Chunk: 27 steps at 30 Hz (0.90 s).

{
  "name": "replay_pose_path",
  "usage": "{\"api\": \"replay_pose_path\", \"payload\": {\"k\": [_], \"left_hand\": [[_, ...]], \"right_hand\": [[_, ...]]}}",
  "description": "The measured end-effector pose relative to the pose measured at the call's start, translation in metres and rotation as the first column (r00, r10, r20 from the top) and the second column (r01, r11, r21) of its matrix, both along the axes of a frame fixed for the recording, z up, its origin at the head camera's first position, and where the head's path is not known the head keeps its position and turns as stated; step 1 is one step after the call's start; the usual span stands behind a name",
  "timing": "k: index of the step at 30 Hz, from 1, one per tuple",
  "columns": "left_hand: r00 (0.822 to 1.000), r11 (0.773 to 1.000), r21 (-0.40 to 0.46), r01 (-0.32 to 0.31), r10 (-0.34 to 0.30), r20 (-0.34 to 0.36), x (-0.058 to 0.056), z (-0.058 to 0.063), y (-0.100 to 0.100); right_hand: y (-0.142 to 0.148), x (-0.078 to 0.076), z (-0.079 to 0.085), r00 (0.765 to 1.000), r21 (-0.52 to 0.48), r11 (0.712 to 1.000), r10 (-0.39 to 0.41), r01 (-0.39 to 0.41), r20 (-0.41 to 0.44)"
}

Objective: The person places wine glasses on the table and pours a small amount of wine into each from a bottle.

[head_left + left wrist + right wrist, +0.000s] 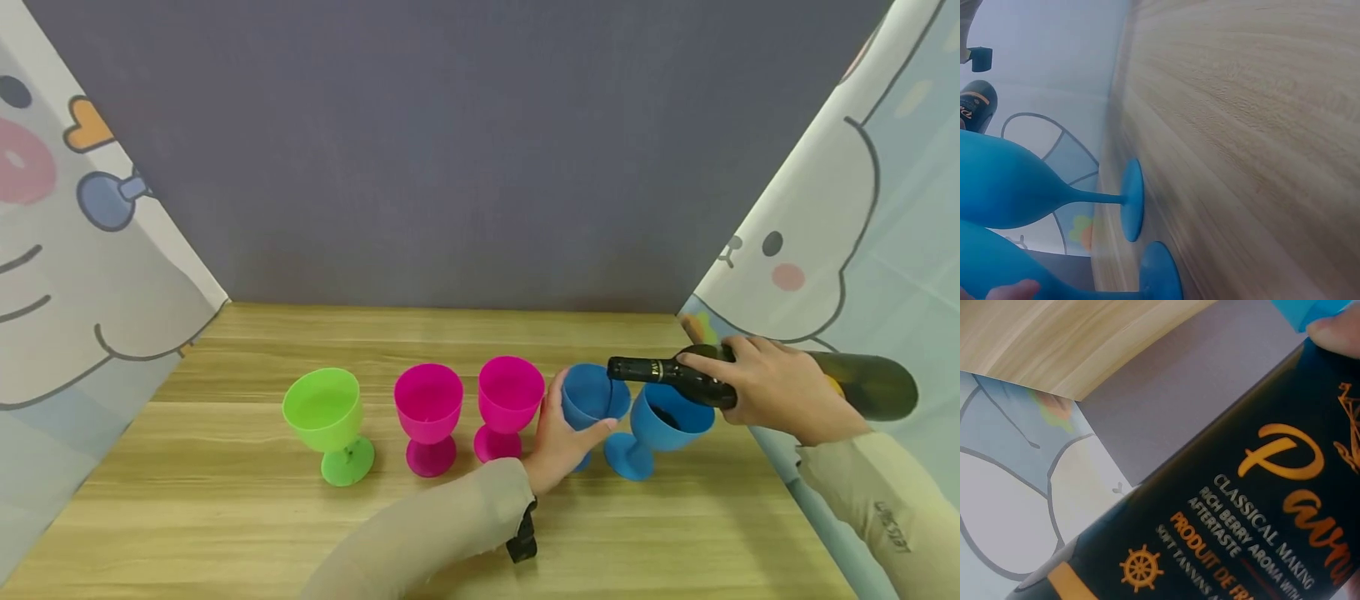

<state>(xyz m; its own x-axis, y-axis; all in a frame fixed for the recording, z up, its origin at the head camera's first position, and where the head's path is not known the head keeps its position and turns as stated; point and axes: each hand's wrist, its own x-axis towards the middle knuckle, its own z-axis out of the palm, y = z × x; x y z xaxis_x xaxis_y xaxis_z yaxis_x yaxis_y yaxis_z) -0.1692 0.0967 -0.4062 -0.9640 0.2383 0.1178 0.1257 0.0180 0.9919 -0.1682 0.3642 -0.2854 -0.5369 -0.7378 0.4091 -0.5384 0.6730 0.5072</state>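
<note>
My right hand (780,387) grips a dark wine bottle (862,383) near its neck and shoulder, tipped nearly level with the mouth to the left. A thin dark stream runs from the mouth into a blue goblet (592,396). Around that goblet's bowl curl the fingers and thumb of my left hand (558,437). Just to its right stands a second blue goblet (667,425) with dark liquid inside. In the left wrist view both blue goblets show their round bases (1160,272) on the table. Printed lettering covers the bottle's label (1254,519) in the right wrist view.
Left of my left hand stand two magenta goblets (427,404) in a row, the nearer one close to my fingers. A lime green goblet (324,408) is farther left. The wooden table (225,500) meets a grey back panel (450,167) and cartoon-printed side walls (810,217).
</note>
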Motion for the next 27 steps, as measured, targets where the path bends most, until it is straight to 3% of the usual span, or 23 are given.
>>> {"api": "replay_pose_path", "payload": {"k": [15, 27], "left_hand": [[1.0, 1.0, -0.001, -0.01, 0.01, -0.006, 0.0006, 0.0006, -0.0008], [1.0, 1.0, 0.018, 0.008, -0.008, -0.028, 0.001, -0.0031, -0.0027]], "right_hand": [[-0.0039, 0.0003, 0.0044, 0.997, 0.013, 0.999, -0.046, 0.045, 0.054], [-0.0047, -0.0005, 0.0058, 1.0, 0.05, 0.999, -0.014, 0.013, 0.025]]}}
